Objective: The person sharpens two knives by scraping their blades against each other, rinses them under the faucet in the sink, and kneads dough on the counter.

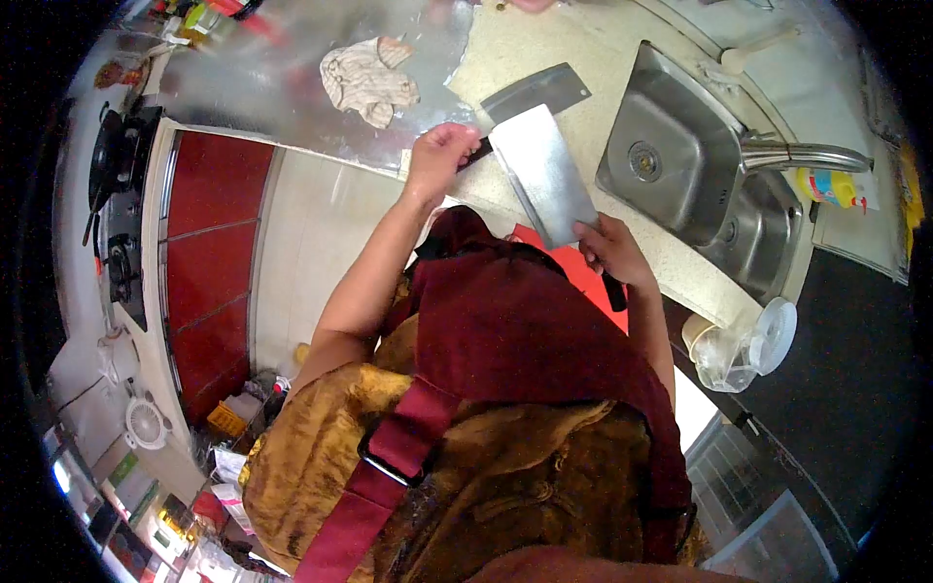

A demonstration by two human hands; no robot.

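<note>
My right hand (614, 251) is wrapped round the black handle (614, 291) of a cleaver (546, 175), whose broad, shiny blade slants up and left over the counter edge. A second, darker cleaver (535, 92) lies on the counter beyond it, partly overlapped by the nearer blade. My left hand (442, 160) is curled beside the second cleaver's dark handle (476, 154). Its fingers are drawn together, and I cannot make out anything in them. A crumpled, pale striped cloth (369, 81) lies on the metal-coloured surface up and left of my left hand.
A steel double sink (671, 136) with a faucet (807, 155) is at the right. Clear plastic containers (727, 355) stand at the lower right of the counter. A stove (124, 219) with a black pan (105, 160) is at the far left, beyond red cabinet doors (209, 262).
</note>
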